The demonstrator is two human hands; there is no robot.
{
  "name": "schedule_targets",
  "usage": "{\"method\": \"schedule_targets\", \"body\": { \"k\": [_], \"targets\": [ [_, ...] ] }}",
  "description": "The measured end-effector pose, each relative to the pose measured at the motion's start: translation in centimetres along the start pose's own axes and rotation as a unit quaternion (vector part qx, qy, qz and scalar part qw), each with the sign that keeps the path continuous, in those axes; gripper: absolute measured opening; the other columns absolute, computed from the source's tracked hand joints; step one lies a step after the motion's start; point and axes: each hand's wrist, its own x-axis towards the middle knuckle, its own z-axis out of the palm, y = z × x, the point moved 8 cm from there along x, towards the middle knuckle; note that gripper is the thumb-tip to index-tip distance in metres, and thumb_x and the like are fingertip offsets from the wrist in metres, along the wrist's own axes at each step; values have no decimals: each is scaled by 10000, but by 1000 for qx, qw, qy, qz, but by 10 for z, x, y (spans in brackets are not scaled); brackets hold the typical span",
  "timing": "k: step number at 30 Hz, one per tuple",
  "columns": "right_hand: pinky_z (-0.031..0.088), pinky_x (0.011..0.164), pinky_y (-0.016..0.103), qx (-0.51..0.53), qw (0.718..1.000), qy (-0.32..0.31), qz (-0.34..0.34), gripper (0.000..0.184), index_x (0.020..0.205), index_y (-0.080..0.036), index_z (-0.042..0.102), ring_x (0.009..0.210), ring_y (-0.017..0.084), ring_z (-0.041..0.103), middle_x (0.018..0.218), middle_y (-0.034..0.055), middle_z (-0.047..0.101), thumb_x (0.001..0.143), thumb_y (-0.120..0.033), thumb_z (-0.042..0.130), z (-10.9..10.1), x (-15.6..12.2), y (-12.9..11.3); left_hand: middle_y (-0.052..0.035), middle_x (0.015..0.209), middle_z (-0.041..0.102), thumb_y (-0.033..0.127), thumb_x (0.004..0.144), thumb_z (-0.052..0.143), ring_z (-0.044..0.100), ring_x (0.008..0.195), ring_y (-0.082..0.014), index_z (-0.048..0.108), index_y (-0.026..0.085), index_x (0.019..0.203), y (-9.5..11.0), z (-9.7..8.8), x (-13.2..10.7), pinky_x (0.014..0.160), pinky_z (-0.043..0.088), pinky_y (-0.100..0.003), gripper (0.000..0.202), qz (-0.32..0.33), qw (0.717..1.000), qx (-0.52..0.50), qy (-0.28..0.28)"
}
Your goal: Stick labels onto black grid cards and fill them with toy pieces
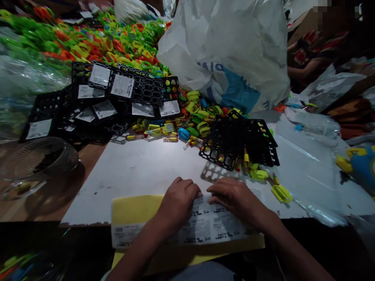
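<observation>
My left hand and my right hand rest side by side on a sheet of printed white labels that lies on a yellow backing sheet at the near edge of a white board. The fingers of both hands curl down onto the top edge of the label sheet. Just beyond my right hand lies a stack of black plastic grid frames with small coloured pieces stuck in them.
More black grid frames with white labels are piled at the back left. Green, yellow and orange plastic clips heap behind them. A large white plastic bag stands at the back. Another person's arm shows at the far right. A clear bowl sits at left.
</observation>
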Motion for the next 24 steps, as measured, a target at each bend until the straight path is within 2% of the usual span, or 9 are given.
{"method": "schedule_targets", "body": {
  "k": [4, 7, 10, 14, 17, 19, 24],
  "targets": [
    [426, 677, 276, 17, 1000, -25, 8, 168, 853, -186, 653, 740, 156, 585, 777, 29, 651, 940, -262, 532, 2, 2, 3, -38, 754, 638, 152, 918, 470, 522, 712, -185, 588, 160, 823, -4, -3, -2, 665, 411, -315, 152, -14, 999, -16, -35],
    [406, 668, 275, 18, 999, -20, 22, 182, 813, -180, 614, 724, 152, 558, 768, 27, 630, 946, -236, 504, -5, 1, 13, -42, 866, 669, 250, 942, 491, 550, 806, -198, 591, 170, 924, -19, -14, -10, 741, 425, -338, 130, -36, 998, -29, -31],
    [409, 654, 266, 34, 998, -22, 40, 183, 812, -184, 583, 715, 148, 545, 774, 23, 613, 955, -239, 483, -8, 0, 21, -29, 933, 675, 277, 937, 513, 555, 860, -190, 595, 202, 1006, -32, -22, -19, 809, 415, -358, 130, -35, 998, -53, -16],
    [436, 688, 291, 21, 998, -32, 42, 182, 848, -191, 583, 755, 163, 557, 807, 29, 622, 966, -270, 470, -2, 1, 20, -18, 822, 659, 246, 951, 478, 553, 773, -164, 614, 193, 908, -41, -22, -23, 819, 396, -373, 152, -46, 997, -64, -9],
    [464, 773, 322, 26, 999, -18, 28, 153, 1007, -205, 598, 877, 183, 595, 951, 51, 662, 959, -311, 499, 4, 5, 12, -13, 762, 646, 200, 945, 463, 552, 731, -156, 615, 182, 840, -39, -18, -21, 811, 385, -379, 185, -56, 996, -65, -15],
    [470, 813, 331, 37, 999, -5, 4, 198, 1081, -213, 593, 935, 191, 604, 1018, 64, 669, 941, -341, 537, 9, 10, 2, -12, 749, 643, 186, 938, 460, 552, 724, -154, 610, 179, 817, -36, -17, -19, 817, 381, -384, 193, -63, 996, -64, -18],
    [443, 719, 292, 59, 998, -14, -8, 115, 923, -201, 615, 812, 163, 582, 860, 31, 657, 933, -299, 555, 23, 23, -10, -9, 743, 641, 183, 932, 449, 552, 725, -156, 593, 182, 791, -33, -19, -18, 852, 371, -406, 202, -83, 993, -85, -19]
  ]
}}
